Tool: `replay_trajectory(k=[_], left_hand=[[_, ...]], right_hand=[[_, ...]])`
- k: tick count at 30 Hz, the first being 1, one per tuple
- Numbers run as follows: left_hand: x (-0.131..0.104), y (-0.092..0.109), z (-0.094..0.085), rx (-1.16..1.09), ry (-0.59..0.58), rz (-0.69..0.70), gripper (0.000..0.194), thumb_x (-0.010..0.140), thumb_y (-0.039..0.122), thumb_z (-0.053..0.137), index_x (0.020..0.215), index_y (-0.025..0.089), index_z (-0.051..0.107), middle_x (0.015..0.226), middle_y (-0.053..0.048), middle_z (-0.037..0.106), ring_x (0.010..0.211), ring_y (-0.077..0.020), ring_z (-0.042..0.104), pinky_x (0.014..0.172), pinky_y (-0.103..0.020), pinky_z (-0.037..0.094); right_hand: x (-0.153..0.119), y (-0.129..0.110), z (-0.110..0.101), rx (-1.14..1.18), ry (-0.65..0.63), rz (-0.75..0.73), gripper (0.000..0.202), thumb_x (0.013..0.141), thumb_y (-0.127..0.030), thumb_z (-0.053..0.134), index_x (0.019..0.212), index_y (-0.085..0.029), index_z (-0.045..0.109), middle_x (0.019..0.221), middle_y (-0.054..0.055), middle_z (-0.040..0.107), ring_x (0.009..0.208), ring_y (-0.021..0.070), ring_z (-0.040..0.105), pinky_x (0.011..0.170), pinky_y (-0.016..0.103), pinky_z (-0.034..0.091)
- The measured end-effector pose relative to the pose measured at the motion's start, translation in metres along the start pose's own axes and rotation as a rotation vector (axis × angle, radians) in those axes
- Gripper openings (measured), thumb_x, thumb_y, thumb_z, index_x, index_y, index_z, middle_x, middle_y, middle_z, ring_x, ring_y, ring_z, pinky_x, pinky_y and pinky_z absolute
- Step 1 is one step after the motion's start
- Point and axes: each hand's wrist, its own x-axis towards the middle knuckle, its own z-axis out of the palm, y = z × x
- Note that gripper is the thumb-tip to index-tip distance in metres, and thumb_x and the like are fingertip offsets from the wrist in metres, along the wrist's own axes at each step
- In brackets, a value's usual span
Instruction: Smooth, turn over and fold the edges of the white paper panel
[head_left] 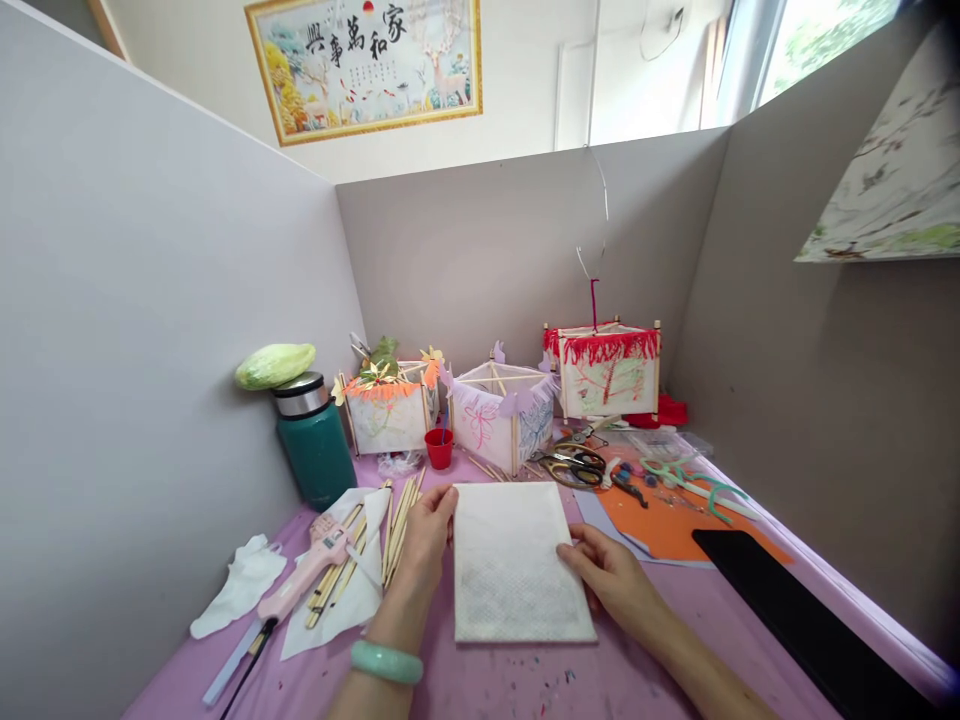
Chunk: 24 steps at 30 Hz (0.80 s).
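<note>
A white rectangular panel (517, 570), seemingly paper or cloth on a thin frame, is held between my two hands above the purple tablecloth (652, 660). My left hand (431, 530) pinches its upper left edge, thumb on the front. On the right edge, my right hand (607, 565) grips with the thumb near the front face and the fingers around the side. A pale green bangle (386, 662) circles my left wrist. Close to my left hand lie thin wooden sticks (397, 530) and a pink glue gun (300, 580) with a dark cord.
Three decorated paper lanterns, orange-trimmed (390, 415), purple-trimmed (487, 420) and red-fringed (607, 380), stand behind. A green bottle (315, 445), red cup (439, 450), scissors (574, 465), orange sheet (675, 530) and black strip (795, 610) are around. Grey partitions (510, 260) enclose the table.
</note>
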Motion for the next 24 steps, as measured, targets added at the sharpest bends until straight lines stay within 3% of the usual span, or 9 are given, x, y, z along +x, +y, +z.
replay_trajectory(k=[4, 7, 10, 13, 16, 19, 24], left_hand=[[-0.001, 0.005, 0.001, -0.101, 0.004, 0.039, 0.043, 0.064, 0.051, 0.070, 0.087, 0.015, 0.061, 0.048, 0.011, 0.035, 0.042, -0.0059, 0.029, 0.043, -0.021, 0.022], [0.001, 0.011, -0.005, -0.139, 0.041, 0.089, 0.045, 0.064, 0.050, 0.072, 0.091, 0.015, 0.063, 0.049, 0.010, 0.037, 0.044, -0.0061, 0.031, 0.045, -0.021, 0.023], [0.001, 0.015, -0.007, -0.153, 0.011, 0.131, 0.052, 0.065, 0.048, 0.073, 0.104, 0.015, 0.065, 0.054, 0.007, 0.047, 0.050, -0.0079, 0.040, 0.050, -0.021, 0.030], [-0.002, 0.013, -0.003, 0.009, -0.135, 0.099, 0.056, 0.070, 0.052, 0.066, 0.112, 0.015, 0.064, 0.060, 0.004, 0.055, 0.053, -0.0103, 0.046, 0.053, -0.024, 0.036], [-0.003, 0.004, 0.002, 0.262, -0.257, 0.025, 0.040, 0.069, 0.047, 0.066, 0.090, 0.013, 0.070, 0.050, 0.004, 0.052, 0.044, -0.0110, 0.045, 0.047, -0.024, 0.034], [-0.004, -0.005, 0.005, 0.412, -0.267, -0.009, 0.018, 0.067, 0.032, 0.067, 0.060, 0.016, 0.063, 0.039, 0.004, 0.048, 0.035, -0.0112, 0.041, 0.041, -0.024, 0.025], [-0.005, -0.008, 0.004, 0.578, -0.239, 0.026, 0.015, 0.063, 0.016, 0.063, 0.050, 0.019, 0.056, 0.040, 0.004, 0.049, 0.039, -0.0107, 0.041, 0.045, -0.023, 0.023]], right_hand=[[-0.002, -0.007, -0.004, -0.105, -0.032, -0.036, 0.031, 0.084, -0.048, 0.054, 0.087, -0.018, 0.061, 0.058, -0.006, 0.045, 0.048, 0.0105, 0.040, 0.046, 0.022, 0.028], [-0.004, -0.012, -0.004, -0.205, -0.089, -0.119, 0.028, 0.082, -0.042, 0.056, 0.069, -0.018, 0.056, 0.059, -0.005, 0.046, 0.057, 0.0116, 0.041, 0.052, 0.023, 0.028], [-0.003, -0.011, -0.004, -0.235, 0.018, -0.123, 0.033, 0.081, -0.045, 0.056, 0.062, -0.020, 0.048, 0.056, -0.006, 0.043, 0.054, 0.0118, 0.042, 0.053, 0.023, 0.028], [0.001, -0.008, -0.006, -0.157, 0.128, -0.036, 0.036, 0.081, -0.054, 0.053, 0.065, -0.022, 0.047, 0.050, -0.007, 0.045, 0.046, 0.0132, 0.044, 0.050, 0.024, 0.031], [0.004, -0.007, -0.010, -0.215, 0.164, -0.038, 0.035, 0.082, -0.054, 0.050, 0.065, -0.023, 0.046, 0.047, -0.007, 0.046, 0.046, 0.0150, 0.048, 0.053, 0.026, 0.035], [0.004, -0.008, -0.014, -0.436, 0.218, -0.082, 0.032, 0.082, -0.048, 0.050, 0.062, -0.023, 0.045, 0.051, -0.005, 0.050, 0.055, 0.0165, 0.052, 0.058, 0.027, 0.035], [0.002, -0.011, -0.020, -0.712, 0.190, -0.101, 0.013, 0.080, -0.033, 0.053, 0.083, -0.021, 0.058, 0.081, 0.002, 0.064, 0.074, 0.0191, 0.057, 0.066, 0.028, 0.036]])
